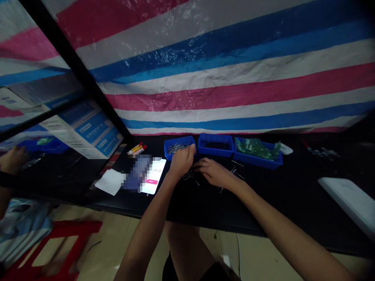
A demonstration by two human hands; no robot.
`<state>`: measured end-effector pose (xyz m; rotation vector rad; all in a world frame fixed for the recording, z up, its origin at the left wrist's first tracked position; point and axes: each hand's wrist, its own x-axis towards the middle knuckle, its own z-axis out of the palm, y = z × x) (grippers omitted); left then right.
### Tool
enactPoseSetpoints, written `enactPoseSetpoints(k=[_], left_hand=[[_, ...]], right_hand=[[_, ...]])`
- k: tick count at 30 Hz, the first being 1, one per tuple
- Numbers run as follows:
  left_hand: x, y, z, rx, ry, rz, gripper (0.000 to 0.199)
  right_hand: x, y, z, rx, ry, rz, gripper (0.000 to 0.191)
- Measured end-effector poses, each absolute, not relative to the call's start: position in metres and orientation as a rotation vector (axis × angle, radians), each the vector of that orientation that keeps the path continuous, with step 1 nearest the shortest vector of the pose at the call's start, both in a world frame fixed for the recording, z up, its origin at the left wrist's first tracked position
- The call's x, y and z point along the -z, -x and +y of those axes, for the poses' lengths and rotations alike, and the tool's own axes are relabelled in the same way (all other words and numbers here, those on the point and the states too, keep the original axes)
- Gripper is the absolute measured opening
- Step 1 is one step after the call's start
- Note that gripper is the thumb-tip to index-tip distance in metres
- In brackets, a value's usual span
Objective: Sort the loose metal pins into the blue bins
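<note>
On the black table, my left hand (pixel 182 159) is closed at the front right edge of a blue bin (pixel 169 155) of small metal pieces (pixel 176 148); what it holds, if anything, is hidden. My right hand (pixel 211 171) reaches in beside it, fingers together and bent over thin metal pieces (pixel 190 175), its fingertips near my left hand. Whether it grips one is too small to tell. Behind my right hand stands a second blue bin (pixel 215 152) with a dark inside. A third blue bin (pixel 258 160) holds green plastic packets (pixel 256 148). More thin metal pieces (pixel 233 170) lie right of my right hand.
Left of my arms lie a lit phone (pixel 152 177), a white paper (pixel 110 182) and red and yellow tubes (pixel 137 149). A white box (pixel 348 199) lies far right. Striped sheeting (pixel 222 86) hangs behind. Another person's hand (pixel 14 159) shows at far left, beyond a black frame.
</note>
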<state>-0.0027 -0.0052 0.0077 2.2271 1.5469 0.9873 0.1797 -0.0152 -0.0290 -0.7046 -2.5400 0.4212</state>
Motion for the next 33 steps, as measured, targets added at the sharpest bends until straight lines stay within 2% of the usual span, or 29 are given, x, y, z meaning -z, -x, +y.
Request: enactPoseSetpoints(k=[9,24,33], left_hand=[[-0.007,0.002,-0.005,-0.96,-2.249,1.55,0.06],[-0.006,0.001,-0.005,-0.897,-2.284,1.579,0.056],[-0.008,0.001,-0.005,-0.822,-2.308,1.611,0.058]], right_hand=[[0.024,-0.181,-0.018,-0.383,0.704,-2.566,0.039],[0.018,-0.178,-0.024,-0.32,0.773,-2.596,0.016],[0.02,-0.175,-0.023,-0.346,0.779,-2.596,0.019]])
